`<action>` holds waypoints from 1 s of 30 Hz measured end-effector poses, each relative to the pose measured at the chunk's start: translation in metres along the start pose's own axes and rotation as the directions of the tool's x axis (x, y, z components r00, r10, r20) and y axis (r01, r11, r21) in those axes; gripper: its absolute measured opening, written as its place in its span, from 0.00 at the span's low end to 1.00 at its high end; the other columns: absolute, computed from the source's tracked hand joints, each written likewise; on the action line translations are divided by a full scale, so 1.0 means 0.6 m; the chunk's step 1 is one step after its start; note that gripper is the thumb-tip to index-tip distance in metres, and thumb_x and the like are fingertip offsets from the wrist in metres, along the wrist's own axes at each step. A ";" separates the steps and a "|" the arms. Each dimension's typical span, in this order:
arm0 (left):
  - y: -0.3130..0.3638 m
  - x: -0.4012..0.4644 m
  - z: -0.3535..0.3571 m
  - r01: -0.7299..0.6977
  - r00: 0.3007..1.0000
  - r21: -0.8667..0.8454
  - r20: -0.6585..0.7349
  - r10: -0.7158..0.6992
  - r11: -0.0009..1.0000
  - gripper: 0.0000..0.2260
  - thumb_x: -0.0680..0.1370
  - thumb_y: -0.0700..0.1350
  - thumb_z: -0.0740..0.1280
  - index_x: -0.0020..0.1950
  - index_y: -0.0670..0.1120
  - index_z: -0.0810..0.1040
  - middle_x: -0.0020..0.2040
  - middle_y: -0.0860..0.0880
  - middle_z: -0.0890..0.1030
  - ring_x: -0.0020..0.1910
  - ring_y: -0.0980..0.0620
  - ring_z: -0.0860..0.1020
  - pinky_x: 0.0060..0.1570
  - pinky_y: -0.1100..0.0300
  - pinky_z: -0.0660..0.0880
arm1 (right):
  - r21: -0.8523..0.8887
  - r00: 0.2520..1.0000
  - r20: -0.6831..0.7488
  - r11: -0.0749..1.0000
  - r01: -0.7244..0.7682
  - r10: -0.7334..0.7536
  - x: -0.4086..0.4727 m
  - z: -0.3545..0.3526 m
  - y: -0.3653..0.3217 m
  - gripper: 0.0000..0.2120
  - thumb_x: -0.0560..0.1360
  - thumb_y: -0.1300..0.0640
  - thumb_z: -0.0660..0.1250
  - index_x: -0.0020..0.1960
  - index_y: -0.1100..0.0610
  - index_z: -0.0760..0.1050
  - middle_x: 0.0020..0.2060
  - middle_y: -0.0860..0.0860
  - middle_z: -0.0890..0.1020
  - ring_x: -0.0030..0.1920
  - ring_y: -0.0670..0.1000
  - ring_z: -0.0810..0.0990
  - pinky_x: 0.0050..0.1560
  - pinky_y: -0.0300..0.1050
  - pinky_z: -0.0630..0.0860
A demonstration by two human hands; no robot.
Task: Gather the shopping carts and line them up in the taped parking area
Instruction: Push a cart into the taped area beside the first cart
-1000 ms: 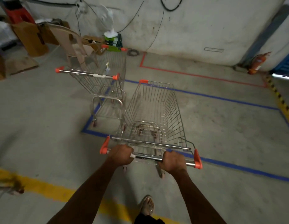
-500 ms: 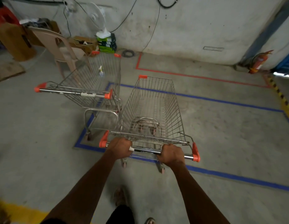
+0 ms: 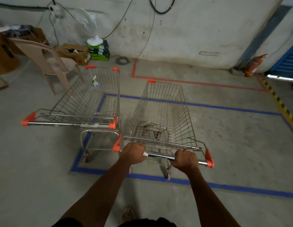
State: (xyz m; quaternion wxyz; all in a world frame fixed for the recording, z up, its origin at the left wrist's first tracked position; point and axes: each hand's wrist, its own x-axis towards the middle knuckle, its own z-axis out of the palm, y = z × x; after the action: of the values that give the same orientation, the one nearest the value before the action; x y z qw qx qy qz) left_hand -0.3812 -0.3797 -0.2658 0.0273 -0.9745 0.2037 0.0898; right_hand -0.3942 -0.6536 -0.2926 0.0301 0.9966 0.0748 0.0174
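A wire shopping cart [image 3: 162,112] with orange corner caps stands in front of me, mostly inside the blue taped rectangle [image 3: 240,187], its rear wheels near the front tape line. My left hand [image 3: 134,153] and my right hand [image 3: 185,160] both grip its chrome handle bar [image 3: 158,155]. A second cart [image 3: 86,100] stands close beside it on the left, over the rectangle's left tape edge, with a small bottle [image 3: 95,82] in its basket. The two carts sit side by side, nearly touching.
A beige plastic chair [image 3: 49,59] stands behind the left cart. Cardboard boxes [image 3: 75,53], green boxes with a white fan [image 3: 93,31] line the back wall. Red tape [image 3: 191,81] marks the floor beyond. A fire extinguisher [image 3: 254,66] and yellow-black hazard stripe [image 3: 279,102] are at right.
I have pushed the cart forward across the blue front line into the taped area, drawing level with the left cart. The yellow floor line has dropped out of view behind me.
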 end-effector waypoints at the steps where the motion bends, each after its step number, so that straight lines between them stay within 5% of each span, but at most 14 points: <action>1: -0.008 0.010 0.002 0.013 0.999 0.007 0.034 -0.014 1.000 0.13 0.71 0.58 0.69 0.44 0.49 0.83 0.41 0.48 0.84 0.41 0.47 0.84 0.40 0.56 0.77 | -0.008 1.000 0.000 1.000 0.008 -0.008 0.011 0.003 0.001 0.28 0.71 0.29 0.57 0.29 0.53 0.72 0.22 0.50 0.75 0.22 0.51 0.77 0.29 0.40 0.60; 3: -0.020 0.030 0.004 0.033 0.999 0.019 0.031 -0.033 0.999 0.13 0.68 0.59 0.70 0.39 0.50 0.82 0.35 0.50 0.82 0.36 0.50 0.83 0.35 0.58 0.76 | -0.022 1.000 -0.014 1.000 0.022 -0.022 0.032 0.014 0.007 0.28 0.72 0.29 0.60 0.31 0.53 0.74 0.25 0.50 0.77 0.25 0.52 0.79 0.30 0.41 0.62; 7: -0.033 0.066 -0.005 -0.031 0.998 -0.015 -0.054 0.030 0.999 0.14 0.75 0.56 0.65 0.50 0.48 0.82 0.48 0.47 0.84 0.48 0.46 0.82 0.47 0.55 0.75 | 0.029 0.998 -0.047 0.999 0.033 -0.031 0.064 0.017 0.010 0.30 0.71 0.29 0.57 0.28 0.54 0.72 0.21 0.50 0.74 0.21 0.53 0.76 0.26 0.41 0.65; 12: -0.049 0.099 -0.010 -0.029 0.999 -0.027 -0.027 0.028 0.999 0.15 0.76 0.57 0.64 0.53 0.48 0.81 0.51 0.47 0.83 0.51 0.46 0.82 0.48 0.55 0.74 | 0.049 0.999 -0.045 0.999 0.020 -0.018 0.099 0.007 0.013 0.30 0.71 0.28 0.56 0.27 0.52 0.69 0.20 0.49 0.73 0.20 0.51 0.75 0.26 0.39 0.62; 22: -0.062 0.155 -0.019 -0.001 1.000 -0.047 0.005 0.001 0.999 0.14 0.76 0.57 0.64 0.53 0.50 0.81 0.50 0.48 0.83 0.49 0.47 0.81 0.47 0.54 0.75 | 0.043 0.989 0.149 0.999 0.011 -0.018 0.151 -0.018 0.028 0.28 0.75 0.27 0.58 0.42 0.51 0.76 0.37 0.49 0.82 0.40 0.52 0.83 0.39 0.44 0.68; 27: -0.063 0.170 -0.023 0.010 1.000 -0.054 0.016 -0.009 0.998 0.14 0.76 0.57 0.64 0.53 0.50 0.81 0.49 0.48 0.83 0.49 0.47 0.82 0.48 0.55 0.76 | 0.075 0.990 0.135 0.997 0.029 -0.039 0.166 -0.015 0.034 0.33 0.69 0.22 0.43 0.38 0.50 0.70 0.31 0.46 0.74 0.33 0.50 0.78 0.36 0.42 0.67; 30: -0.064 0.173 -0.021 0.017 1.000 -0.065 0.020 -0.016 0.998 0.15 0.75 0.57 0.64 0.53 0.50 0.81 0.49 0.48 0.83 0.49 0.46 0.81 0.49 0.54 0.76 | 0.067 0.989 0.142 0.997 0.039 -0.048 0.169 -0.015 0.037 0.33 0.70 0.22 0.43 0.39 0.50 0.70 0.32 0.46 0.74 0.33 0.50 0.77 0.36 0.42 0.67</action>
State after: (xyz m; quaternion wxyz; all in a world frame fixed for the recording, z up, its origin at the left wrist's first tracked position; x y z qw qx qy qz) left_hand -0.2701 -0.3866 -0.2723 -0.0015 -0.9756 0.1924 0.1056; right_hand -0.2910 -0.6597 -0.2790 0.0039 0.9938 0.0949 -0.0573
